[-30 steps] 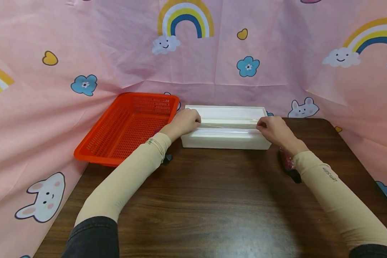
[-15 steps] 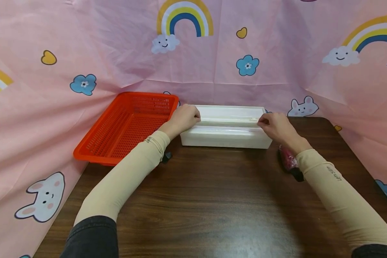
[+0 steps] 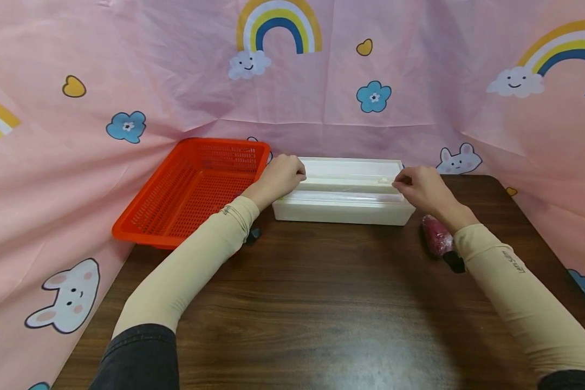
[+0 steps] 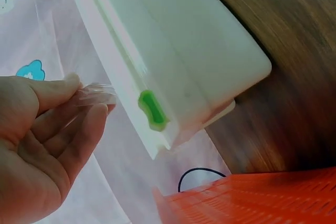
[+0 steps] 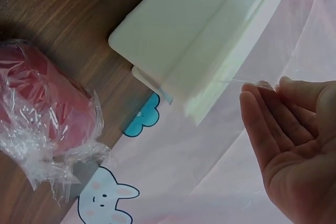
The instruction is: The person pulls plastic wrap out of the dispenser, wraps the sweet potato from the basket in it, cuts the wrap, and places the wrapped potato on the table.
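Note:
A white plastic cling film dispenser (image 3: 341, 210) stands at the back of the table with its lid raised. My left hand (image 3: 281, 176) is at its left end, pinching a corner of clear cling film (image 4: 97, 94) between thumb and fingers. At the right end my right hand (image 3: 425, 189) pinches the film's other corner, seen as a thin clear strip (image 5: 257, 84) in the right wrist view. The film is hard to make out between the hands. A green slider (image 4: 153, 110) shows on the dispenser's end in the left wrist view.
An orange-red plastic basket (image 3: 195, 208) stands left of the dispenser. Right of it lies a pink-red object in clear wrap (image 3: 437, 235) with a black end. A small dark object (image 3: 253, 235) lies partly behind the left forearm. A printed pink cloth (image 3: 322, 97) hangs behind.
Both hands have risen slightly and shifted a little toward the back, still pinching the film. The right hand has moved slightly right, and more of the pink-red wrapped object shows.

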The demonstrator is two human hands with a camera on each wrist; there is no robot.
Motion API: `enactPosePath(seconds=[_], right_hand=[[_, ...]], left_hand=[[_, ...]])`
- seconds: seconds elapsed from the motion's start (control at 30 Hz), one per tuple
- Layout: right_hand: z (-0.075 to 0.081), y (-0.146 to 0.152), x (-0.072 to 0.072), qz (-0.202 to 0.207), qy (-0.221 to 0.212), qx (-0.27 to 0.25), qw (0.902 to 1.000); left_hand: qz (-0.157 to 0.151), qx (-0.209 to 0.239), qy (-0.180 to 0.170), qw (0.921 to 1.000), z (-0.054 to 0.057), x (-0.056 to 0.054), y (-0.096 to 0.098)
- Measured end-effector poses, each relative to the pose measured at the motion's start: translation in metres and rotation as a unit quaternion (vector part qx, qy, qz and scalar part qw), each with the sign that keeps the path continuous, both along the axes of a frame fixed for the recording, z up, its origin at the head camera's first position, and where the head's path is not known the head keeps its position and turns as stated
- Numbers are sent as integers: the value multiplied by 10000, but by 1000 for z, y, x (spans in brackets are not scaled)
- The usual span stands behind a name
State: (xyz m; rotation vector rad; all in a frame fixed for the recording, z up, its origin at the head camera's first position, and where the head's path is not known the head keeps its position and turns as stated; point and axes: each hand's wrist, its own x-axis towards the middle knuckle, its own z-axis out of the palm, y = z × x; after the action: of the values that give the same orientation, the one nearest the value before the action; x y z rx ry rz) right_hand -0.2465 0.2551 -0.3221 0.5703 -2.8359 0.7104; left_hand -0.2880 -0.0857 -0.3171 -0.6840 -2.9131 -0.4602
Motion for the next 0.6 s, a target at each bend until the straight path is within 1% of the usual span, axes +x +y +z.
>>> enactPosePath(seconds=[0.13, 0.27, 0.43, 0.6], right_hand=[[3, 0, 1, 25, 35, -12, 10000], [6, 2, 2, 23, 140, 25, 9999], [8, 4, 2, -3, 166, 54, 9998], [12, 6, 5, -40, 107, 74, 9999]], left_hand=[[32, -55, 68, 10000, 3, 0, -1], [103, -121, 64, 9999, 5, 2, -1], [140, -150, 10, 9998, 10, 7, -2], [95, -175, 57, 9998, 14, 11, -4]])
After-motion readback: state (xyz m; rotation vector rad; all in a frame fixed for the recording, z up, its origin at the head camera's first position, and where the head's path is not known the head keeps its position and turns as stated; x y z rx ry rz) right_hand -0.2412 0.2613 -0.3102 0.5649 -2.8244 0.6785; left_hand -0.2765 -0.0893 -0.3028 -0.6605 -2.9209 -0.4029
